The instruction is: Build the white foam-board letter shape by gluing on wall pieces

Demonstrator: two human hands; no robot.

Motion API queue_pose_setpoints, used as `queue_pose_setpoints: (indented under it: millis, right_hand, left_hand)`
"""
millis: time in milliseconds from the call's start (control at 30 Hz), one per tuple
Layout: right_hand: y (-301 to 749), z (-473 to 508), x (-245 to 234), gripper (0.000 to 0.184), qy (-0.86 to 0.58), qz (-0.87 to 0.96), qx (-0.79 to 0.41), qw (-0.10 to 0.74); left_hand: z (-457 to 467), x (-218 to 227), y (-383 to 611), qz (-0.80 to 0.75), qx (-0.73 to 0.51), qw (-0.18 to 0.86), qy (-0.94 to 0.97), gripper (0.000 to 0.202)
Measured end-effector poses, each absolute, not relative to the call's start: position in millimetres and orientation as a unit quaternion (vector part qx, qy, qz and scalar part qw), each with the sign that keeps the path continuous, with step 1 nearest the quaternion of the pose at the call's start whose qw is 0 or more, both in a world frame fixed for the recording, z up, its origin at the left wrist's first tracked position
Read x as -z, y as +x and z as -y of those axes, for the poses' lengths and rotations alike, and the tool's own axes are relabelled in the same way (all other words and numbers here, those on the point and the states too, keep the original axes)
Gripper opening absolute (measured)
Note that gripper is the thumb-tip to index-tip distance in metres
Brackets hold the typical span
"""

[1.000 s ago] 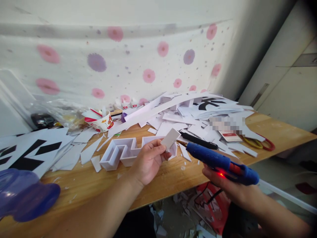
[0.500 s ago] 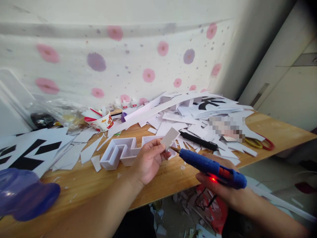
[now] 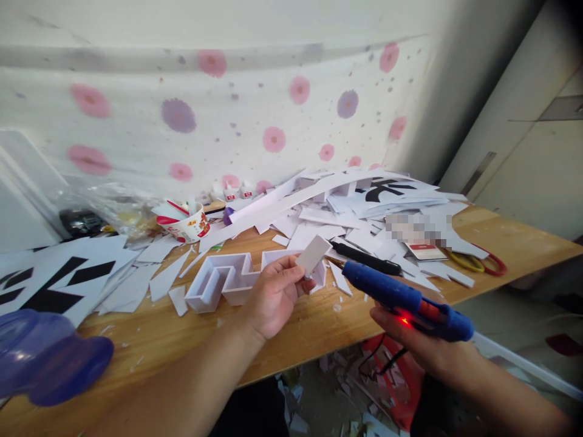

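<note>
My left hand [image 3: 280, 294] pinches a small white rectangular board piece [image 3: 314, 254] between thumb and fingers, above the front of the table. Wrapped round a blue glue gun [image 3: 401, 297] is my right hand [image 3: 421, 334]; a red light glows on the gun's side. Its nozzle points left toward the board piece, with a gap between them. Behind my left hand stands a white hollow letter-like form [image 3: 218, 282] with upright walls, partly covered by the hand. A black pen-like tool [image 3: 367, 259] lies just beyond the glue gun.
White board scraps [image 3: 319, 233] are heaped along the back. A paper cup [image 3: 189, 227] holds tools. Scissors with red and yellow handles [image 3: 489, 261] lie right. A translucent blue object [image 3: 59, 358] sits front left. Sheets with black shapes [image 3: 59, 279] lie left. Scraps litter the floor.
My right hand has drawn the glue gun to the right, so its nozzle is now apart from the board piece. My left hand holds the piece in nearly the same place.
</note>
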State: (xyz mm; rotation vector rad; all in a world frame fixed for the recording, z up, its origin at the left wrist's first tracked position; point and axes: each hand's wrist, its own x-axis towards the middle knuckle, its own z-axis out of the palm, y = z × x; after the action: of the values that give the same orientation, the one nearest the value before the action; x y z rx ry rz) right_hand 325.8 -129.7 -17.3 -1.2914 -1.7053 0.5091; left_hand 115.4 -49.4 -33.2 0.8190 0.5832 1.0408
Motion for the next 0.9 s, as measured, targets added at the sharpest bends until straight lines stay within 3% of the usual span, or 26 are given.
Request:
queue_pose_setpoints:
  millis: [600,767,900]
  right_hand:
    - [331.0,130.1,21.9,0.019,-0.543,0.673,-0.168,0.474]
    - [339.1,130.1,26.3,0.010,-0.520,0.671,-0.214,0.483]
    - [367.7,125.4,24.8,0.016,-0.472,0.626,-0.288,0.550]
  left_hand:
    - [46.7,37.1,113.8,-0.260,-0.473,0.750,0.383,0.021]
    - [46.4,36.5,114.2,-0.260,-0.471,0.742,0.400,0.020]
    - [45.6,35.7,112.3,-0.246,-0.469,0.727,0.437,0.018]
